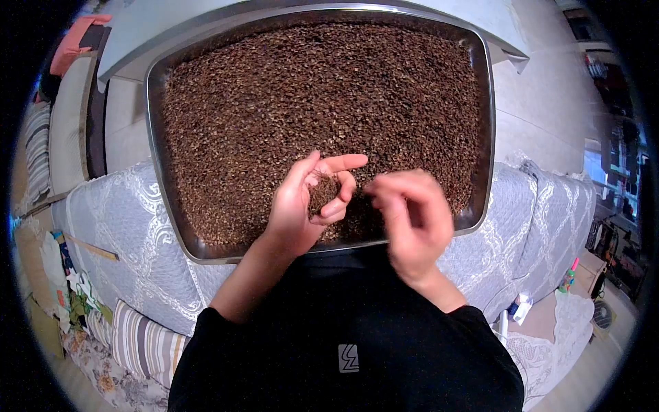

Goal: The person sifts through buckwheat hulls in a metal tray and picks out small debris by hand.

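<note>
A large metal tray [491, 137] holds a wide layer of small brown dried flakes [316, 89]. Over its near part, my left hand [298, 202] is turned palm up, with curled fingers cradling a clump of fine brown stalks [324, 194]. To its right, my right hand [419, 223] hovers above the near edge, thumb and forefinger brought together in a pinch. Motion blurs it, and whatever lies between its fingertips is too small to make out. The two hands are apart.
The tray rests on a grey-white patterned cloth [123, 226] and against a pale table [226, 20] at the far side. A striped cushion [147, 343] lies at lower left. At right are a white lace cloth [573, 323] and a small bottle [567, 280].
</note>
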Available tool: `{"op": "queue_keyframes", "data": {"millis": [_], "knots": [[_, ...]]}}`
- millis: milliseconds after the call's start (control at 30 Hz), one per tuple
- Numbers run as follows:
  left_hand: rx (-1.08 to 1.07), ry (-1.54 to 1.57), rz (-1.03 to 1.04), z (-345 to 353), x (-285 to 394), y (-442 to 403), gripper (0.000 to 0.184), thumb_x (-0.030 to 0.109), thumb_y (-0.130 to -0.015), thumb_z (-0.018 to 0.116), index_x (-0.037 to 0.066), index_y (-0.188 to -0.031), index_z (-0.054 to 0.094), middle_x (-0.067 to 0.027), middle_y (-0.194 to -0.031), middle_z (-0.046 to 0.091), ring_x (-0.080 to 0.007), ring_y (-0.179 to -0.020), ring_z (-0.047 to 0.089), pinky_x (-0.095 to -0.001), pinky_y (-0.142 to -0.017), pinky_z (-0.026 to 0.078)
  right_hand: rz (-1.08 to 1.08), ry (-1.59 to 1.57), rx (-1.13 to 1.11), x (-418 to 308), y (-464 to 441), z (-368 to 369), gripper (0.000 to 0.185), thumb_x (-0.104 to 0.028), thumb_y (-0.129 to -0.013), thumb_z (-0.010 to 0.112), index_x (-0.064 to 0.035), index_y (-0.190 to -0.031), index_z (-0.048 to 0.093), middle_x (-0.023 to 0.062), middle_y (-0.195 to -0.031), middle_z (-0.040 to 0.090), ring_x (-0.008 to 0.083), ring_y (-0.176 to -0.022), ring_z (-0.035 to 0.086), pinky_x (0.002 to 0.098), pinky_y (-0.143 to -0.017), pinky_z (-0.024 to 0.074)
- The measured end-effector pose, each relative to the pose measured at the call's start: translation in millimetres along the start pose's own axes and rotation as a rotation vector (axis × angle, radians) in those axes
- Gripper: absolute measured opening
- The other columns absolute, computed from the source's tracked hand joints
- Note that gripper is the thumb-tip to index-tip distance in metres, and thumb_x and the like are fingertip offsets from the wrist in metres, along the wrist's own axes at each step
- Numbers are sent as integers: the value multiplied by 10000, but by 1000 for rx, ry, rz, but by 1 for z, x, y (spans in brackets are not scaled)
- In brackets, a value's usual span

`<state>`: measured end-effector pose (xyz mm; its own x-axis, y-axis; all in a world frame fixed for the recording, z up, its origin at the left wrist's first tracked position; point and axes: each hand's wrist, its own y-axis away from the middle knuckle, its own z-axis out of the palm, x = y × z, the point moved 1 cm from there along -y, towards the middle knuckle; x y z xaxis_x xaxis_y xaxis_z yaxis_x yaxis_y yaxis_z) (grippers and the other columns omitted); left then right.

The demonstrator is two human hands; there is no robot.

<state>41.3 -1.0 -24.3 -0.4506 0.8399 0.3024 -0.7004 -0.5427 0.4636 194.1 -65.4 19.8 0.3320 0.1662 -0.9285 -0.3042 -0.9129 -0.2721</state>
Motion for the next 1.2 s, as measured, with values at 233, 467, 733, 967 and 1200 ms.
{"op": "queue_keyframes", "data": {"millis": [233, 467, 733, 967, 1200], "knots": [[64, 26, -93, 11, 0, 5, 562, 354, -1033, 286, -59, -1318, 538, -56, -850, 635, -103, -583, 497, -210, -468, 353, -291, 224, -255, -3, -18, 3, 199, -67, -748, 770, -96, -945, 755, 59, -1078, 729, 223, -898, 658, 351, -761, 495], [-91, -77, 0, 8, -1, 4, 586, 268, -966, 335, -90, -1419, 434, -78, -728, 527, -101, -501, 401, -207, -440, 334, 144, 111, -105, 10, -17, -18, 96, -8, -852, 725, -24, -946, 715, 47, -860, 611, 120, -737, 566, 242, -624, 447], [-34, -380, 15, 6, -6, 6, 610, 105, -880, 377, -54, -1470, 377, -55, -875, 600, -73, -633, 497, -180, -497, 353, 165, 90, -443, 10, -11, -8, 194, -52, -866, 714, -28, -1058, 717, 66, -923, 642, 177, -782, 644, 306, -712, 518], [-26, -495, -49, 5, -10, 12, 595, 72, -887, 354, -12, -1476, 367, -28, -856, 564, -39, -643, 476, -169, -496, 340, 137, 77, -472, 0, -14, -7, 175, -2, -790, 740, -15, -963, 716, 107, -880, 626, 242, -802, 663, 328, -671, 523], [-92, -419, -142, 9, -7, 11, 581, 98, -852, 392, -58, -1412, 412, -36, -869, 548, -49, -617, 467, -173, -463, 306, -215, 306, -508, 4, -16, -12, 154, -57, -799, 725, -39, -920, 632, 112, -829, 591, 309, -759, 625, 393, -642, 517]]}}
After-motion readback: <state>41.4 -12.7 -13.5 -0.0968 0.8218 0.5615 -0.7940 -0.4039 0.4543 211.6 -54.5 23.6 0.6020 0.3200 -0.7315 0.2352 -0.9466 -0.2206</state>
